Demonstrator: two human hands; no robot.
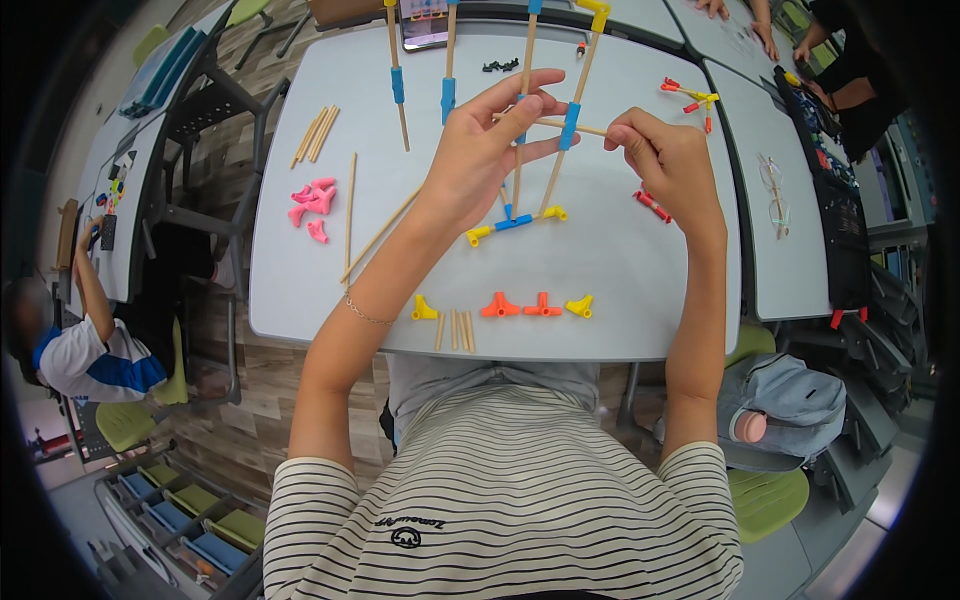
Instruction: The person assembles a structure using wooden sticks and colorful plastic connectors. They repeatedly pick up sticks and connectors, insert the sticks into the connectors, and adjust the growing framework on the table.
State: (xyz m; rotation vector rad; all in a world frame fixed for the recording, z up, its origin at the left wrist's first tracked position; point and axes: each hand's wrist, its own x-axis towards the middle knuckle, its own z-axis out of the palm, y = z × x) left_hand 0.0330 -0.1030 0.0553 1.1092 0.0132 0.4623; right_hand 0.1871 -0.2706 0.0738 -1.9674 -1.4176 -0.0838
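Note:
A frame of wooden sticks and blue and yellow plastic connectors stands at the far middle of the table. My left hand (485, 145) is closed round one upright stick (518, 178) of it, thumb in front and fingers behind. My right hand (665, 165) pinches the right end of a thin crosswise stick (592, 130). That stick meets a blue connector (570, 126) on the right upright and runs toward my left hand. At the frame's foot sit a blue connector (513, 222) and yellow corner connectors (480, 236). My left fingers partly hide the crosswise stick's other end.
Pink connectors (315, 197) and loose sticks (316, 134) lie at left. Orange connectors (500, 305), a yellow connector (580, 306) and short sticks (468, 331) line the near edge. A phone (424, 25) and black pieces (500, 66) lie at the back. Glasses (775, 195) rest on the right table.

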